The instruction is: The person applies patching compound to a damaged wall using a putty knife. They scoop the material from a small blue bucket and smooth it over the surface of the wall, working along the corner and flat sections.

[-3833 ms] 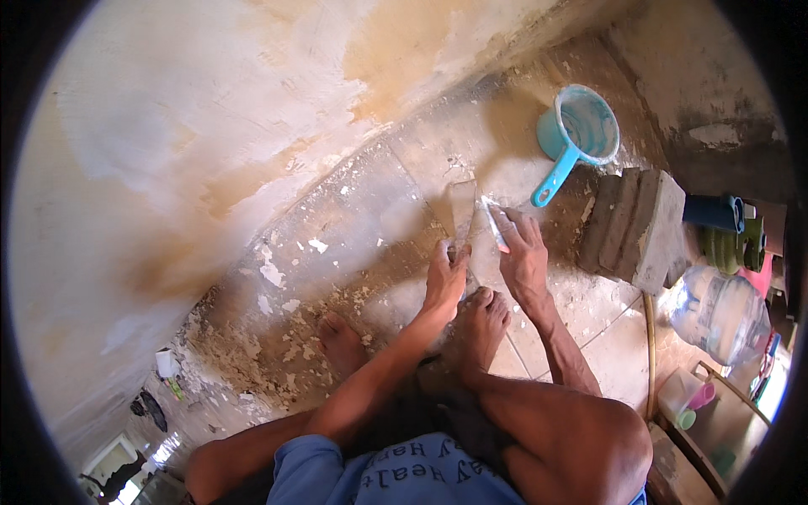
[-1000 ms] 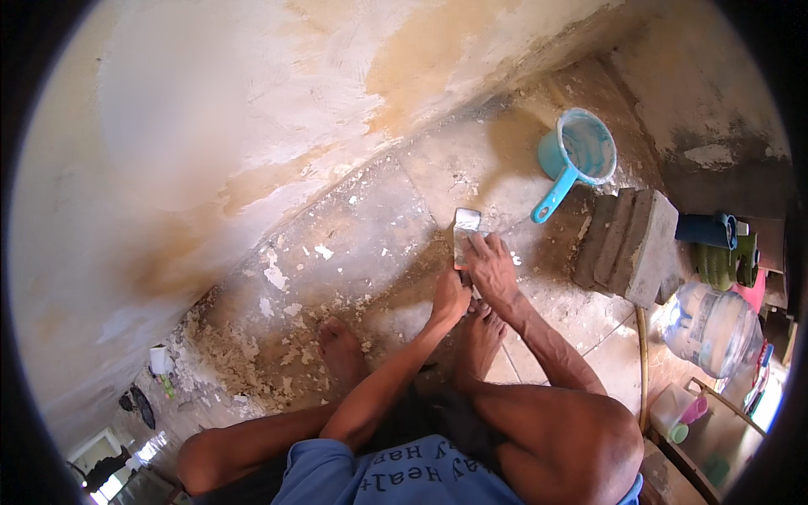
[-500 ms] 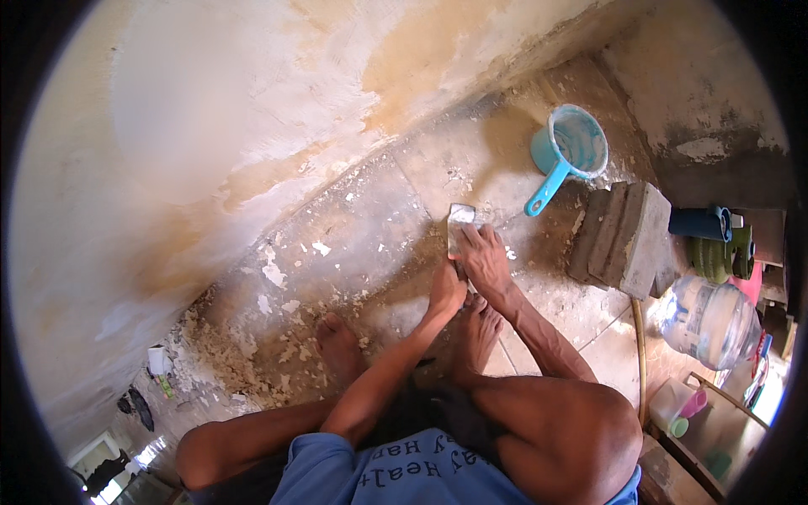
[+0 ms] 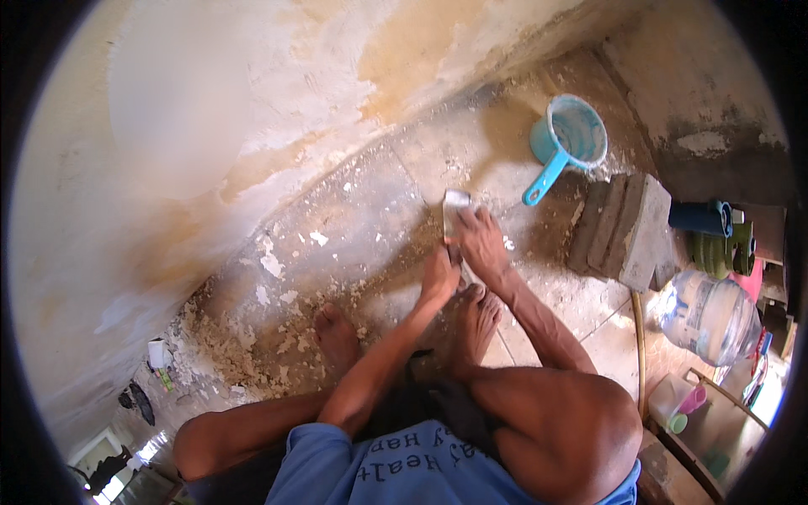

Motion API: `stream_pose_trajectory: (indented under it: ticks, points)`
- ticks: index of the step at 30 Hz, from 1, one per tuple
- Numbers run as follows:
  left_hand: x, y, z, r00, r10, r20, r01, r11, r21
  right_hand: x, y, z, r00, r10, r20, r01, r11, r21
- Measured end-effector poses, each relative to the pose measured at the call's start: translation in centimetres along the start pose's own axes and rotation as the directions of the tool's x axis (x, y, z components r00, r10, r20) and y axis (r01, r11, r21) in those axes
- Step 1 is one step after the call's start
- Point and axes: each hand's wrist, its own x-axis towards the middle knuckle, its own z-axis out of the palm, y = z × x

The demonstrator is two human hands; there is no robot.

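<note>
Out over the floor, between my feet and the wall, a putty knife (image 4: pixel 455 199) with a wide, pale metal blade points away from me. My left hand (image 4: pixel 438 276) is closed around its handle end. My right hand (image 4: pixel 483 246) lies over the right side of the blade, fingers bent against it; their undersides are hidden. White flakes (image 4: pixel 271 265) of paint or plaster litter the floor tiles left of the hands. Beyond them rises a wall (image 4: pixel 278 109) with patchy white and tan plaster.
A light-blue dipper (image 4: pixel 545 140) smeared with white stands at the far right. Nearer are stacked grey blocks (image 4: pixel 644 231), a large clear water bottle (image 4: pixel 715 320) on its side, and a thin pole (image 4: pixel 640 353). Peeled debris (image 4: pixel 231 358) gathers along the wall's foot at left.
Both hands and the putty knife have shifted slightly farther away and left. The right fingers have moved a little on the blade.
</note>
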Motion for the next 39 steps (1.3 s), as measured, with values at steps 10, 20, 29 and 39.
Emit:
stream_pose_trajectory:
  ticks: [10,20,29,39]
  points:
    - [0.8,-0.9,1.1,0.98,0.124,-0.156,-0.115,0.991,0.06,-0.8,-0.9,-0.9,0.999,-0.013,-0.037,0.013,1.0,0.01]
    - [0.5,1.1,0.0,0.997,0.026,-0.067,-0.037,0.985,-0.168,-0.6,0.6,1.3,0.996,-0.063,-0.057,0.059,0.996,-0.063]
    - [2.4,-3.6,1.3,0.998,0.05,-0.025,-0.051,0.998,-0.041,1.0,-0.5,0.7,0.996,-0.024,-0.081,0.019,0.998,-0.064]
    - [1.1,-0.6,0.2,0.996,0.083,-0.024,-0.086,0.986,-0.143,1.3,0.0,0.2,0.997,0.073,-0.014,-0.074,0.995,-0.069]
